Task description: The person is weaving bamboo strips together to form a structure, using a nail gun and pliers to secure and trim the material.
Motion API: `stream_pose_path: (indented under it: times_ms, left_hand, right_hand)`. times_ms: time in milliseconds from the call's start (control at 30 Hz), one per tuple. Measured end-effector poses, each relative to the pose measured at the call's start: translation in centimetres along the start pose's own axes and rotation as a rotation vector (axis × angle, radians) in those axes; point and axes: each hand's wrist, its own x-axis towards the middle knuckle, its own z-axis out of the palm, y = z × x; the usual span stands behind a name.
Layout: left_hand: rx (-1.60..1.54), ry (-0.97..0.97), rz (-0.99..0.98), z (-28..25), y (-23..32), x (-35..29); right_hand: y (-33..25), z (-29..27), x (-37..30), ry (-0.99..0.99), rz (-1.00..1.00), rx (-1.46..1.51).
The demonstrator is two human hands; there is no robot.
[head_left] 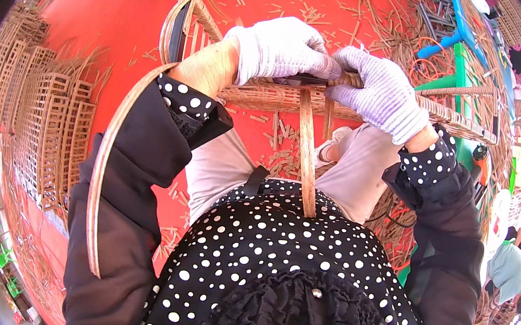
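My left hand [280, 50] and my right hand [381, 92], both in pale knit gloves, meet over my knees. Their fingers curl closed on the edge of a brown woven wicker frame [262, 97], with a short dark part showing between them. A flat tan wicker strip [304, 158] hangs from just below that grip down to my dotted apron. Along my left forearm curves another long strip [104, 165], its lower end free. The frame reaches out to both sides of my hands. My fingertips and what lies under them are partly hidden.
Stacked woven frames [41, 127] stand at the left. Short strip scraps [284, 156] litter the red floor [124, 20]. A blue bar [460, 31], a green frame part [461, 64] and heaped strips lie at upper right. Another person [510, 268] bends over at far right.
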Motion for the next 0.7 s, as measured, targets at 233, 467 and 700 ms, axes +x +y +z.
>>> stream_pose_path:
  times_ms: [233,467,700]
  left_hand:
    - [0.117,-0.003,-0.056,0.0,-0.1,-0.1]
    - [0.089,-0.114,0.248,0.6,-4.5,1.6]
    - [0.357,-0.095,0.177,0.6,-0.4,0.2]
  right_hand:
    - [-0.5,-0.2,0.3,-0.065,0.063,0.017]
    - [0.0,-0.2,0.7,-0.161,0.097,0.213]
    - [0.3,0.1,-0.1,-0.026,-0.002,0.226]
